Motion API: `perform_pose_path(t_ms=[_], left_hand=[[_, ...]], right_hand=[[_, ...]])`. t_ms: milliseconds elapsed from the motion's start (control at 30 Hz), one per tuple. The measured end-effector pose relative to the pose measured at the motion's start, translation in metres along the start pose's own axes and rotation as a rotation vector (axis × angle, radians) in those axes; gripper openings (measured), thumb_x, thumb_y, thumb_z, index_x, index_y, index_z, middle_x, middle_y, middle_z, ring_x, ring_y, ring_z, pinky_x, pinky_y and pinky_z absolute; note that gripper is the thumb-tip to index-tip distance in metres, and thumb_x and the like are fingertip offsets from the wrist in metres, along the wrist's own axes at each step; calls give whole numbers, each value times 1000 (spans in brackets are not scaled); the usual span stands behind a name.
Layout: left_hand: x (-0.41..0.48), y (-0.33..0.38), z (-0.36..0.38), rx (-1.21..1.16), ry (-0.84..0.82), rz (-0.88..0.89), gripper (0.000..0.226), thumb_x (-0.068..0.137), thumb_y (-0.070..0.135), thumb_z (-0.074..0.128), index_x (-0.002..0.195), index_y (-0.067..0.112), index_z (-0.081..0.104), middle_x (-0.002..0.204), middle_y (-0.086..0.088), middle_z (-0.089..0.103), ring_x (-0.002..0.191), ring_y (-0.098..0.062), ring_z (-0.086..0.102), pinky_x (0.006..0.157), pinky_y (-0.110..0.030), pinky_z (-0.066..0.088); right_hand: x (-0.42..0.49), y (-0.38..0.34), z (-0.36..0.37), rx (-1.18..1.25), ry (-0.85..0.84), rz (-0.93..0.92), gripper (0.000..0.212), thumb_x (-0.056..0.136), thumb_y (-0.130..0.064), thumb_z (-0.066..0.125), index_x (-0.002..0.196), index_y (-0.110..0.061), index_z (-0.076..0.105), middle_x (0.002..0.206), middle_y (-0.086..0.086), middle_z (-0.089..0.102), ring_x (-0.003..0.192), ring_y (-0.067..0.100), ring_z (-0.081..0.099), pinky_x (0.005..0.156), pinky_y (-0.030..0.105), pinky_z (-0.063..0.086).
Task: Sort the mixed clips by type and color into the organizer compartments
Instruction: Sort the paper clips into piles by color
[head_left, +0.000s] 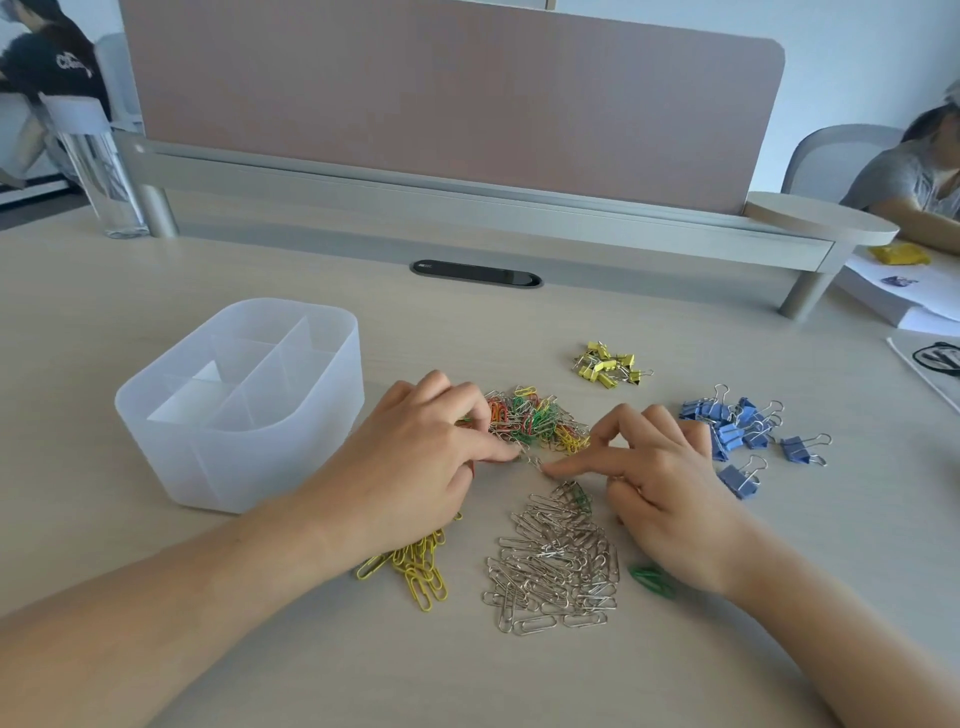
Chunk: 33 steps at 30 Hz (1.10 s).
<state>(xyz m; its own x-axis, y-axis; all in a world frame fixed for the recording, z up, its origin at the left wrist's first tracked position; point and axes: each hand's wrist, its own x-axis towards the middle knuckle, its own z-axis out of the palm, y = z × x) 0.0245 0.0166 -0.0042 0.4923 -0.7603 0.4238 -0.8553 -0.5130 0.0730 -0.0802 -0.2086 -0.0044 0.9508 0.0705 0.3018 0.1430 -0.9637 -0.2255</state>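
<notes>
Beside the tangled heap of red, green and yellow wire paper clips (535, 421), pre-sorting on the worktop (675, 649): pinching a loose silver wire clip (532, 461) with left hand (415, 467) fingers (493, 449), unable to tell the right hand (670, 483) hold; probably needing sliding next onto the pile of plain silver wire clips (556, 566).

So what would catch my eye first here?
The left hand and right hand meet mid-table at a mixed clip pile. Silver clips lie nearer; blue binder clips sit right, the empty organizer left.
</notes>
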Motion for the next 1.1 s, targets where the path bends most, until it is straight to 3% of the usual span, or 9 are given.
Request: perform_pose_path(t_ms=[167, 267, 467, 633, 800, 900, 1033, 1100], left_hand=[[-1, 4, 6, 40, -98, -42, 62, 82, 30, 22, 133, 44, 53, 113, 15, 42, 102, -13, 36, 93, -31, 31], [-1, 4, 6, 20, -126, -26, 64, 81, 30, 19, 133, 49, 52, 110, 14, 39, 100, -12, 34, 93, -32, 29], [-1, 8, -1, -5, -98, 50, 61, 83, 24, 25, 133, 45, 54, 109, 14, 41, 98, -12, 34, 91, -30, 24], [-2, 8, 1, -17, -153, 82, 62, 81, 24, 24, 129, 47, 55, 111, 13, 40, 100, -13, 35, 95, -35, 27], [-2, 12, -2, -35, -129, 111, 61, 81, 22, 24, 126, 46, 57, 112, 14, 42, 100, -11, 34, 98, -35, 26], [-2, 10, -1, -39, -124, 85, 60, 81, 22, 24, 126, 42, 58, 112, 14, 43, 100, -12, 35, 96, -36, 27], [-2, 9, 0, -36, -139, 66, 63, 80, 23, 23, 131, 43, 54, 114, 13, 43, 101, -13, 35, 96, -36, 26], [-3, 12, -2, -39, -155, 87, 65, 80, 22, 23, 134, 47, 49, 115, 13, 43, 103, -13, 35, 99, -35, 25]], right_hand=[[2, 4, 0, 43, 112, 33, 59, 77, -26, 22, 104, -50, 68, 93, -21, 44, 92, 6, 40, 79, 34, 22], [3, 7, 0, 49, 181, 90, 56, 77, -25, 22, 98, -48, 70, 90, -22, 46, 92, 3, 40, 81, 27, 20], [5, 10, -3, 30, 240, 198, 53, 75, -10, 32, 83, -43, 73, 82, -15, 52, 85, 7, 40, 84, 25, 20], [3, 13, -8, -19, 225, 230, 61, 75, 8, 51, 84, -48, 73, 78, -13, 52, 82, 7, 38, 76, 26, 15], [4, 11, -4, 12, 119, 142, 58, 69, -9, 41, 82, -58, 69, 78, -15, 49, 83, 5, 41, 77, 29, 20], [1, 9, -4, 40, 63, 26, 59, 67, -8, 43, 82, -59, 69, 81, -17, 49, 82, 6, 42, 79, 27, 24], [1, 10, -7, 84, 136, 15, 55, 67, -6, 45, 82, -50, 74, 78, -18, 52, 80, 6, 44, 79, 28, 25], [1, 12, -10, 109, 177, 45, 49, 68, -7, 46, 74, -46, 74, 74, -17, 54, 79, 6, 45, 85, 23, 24]])
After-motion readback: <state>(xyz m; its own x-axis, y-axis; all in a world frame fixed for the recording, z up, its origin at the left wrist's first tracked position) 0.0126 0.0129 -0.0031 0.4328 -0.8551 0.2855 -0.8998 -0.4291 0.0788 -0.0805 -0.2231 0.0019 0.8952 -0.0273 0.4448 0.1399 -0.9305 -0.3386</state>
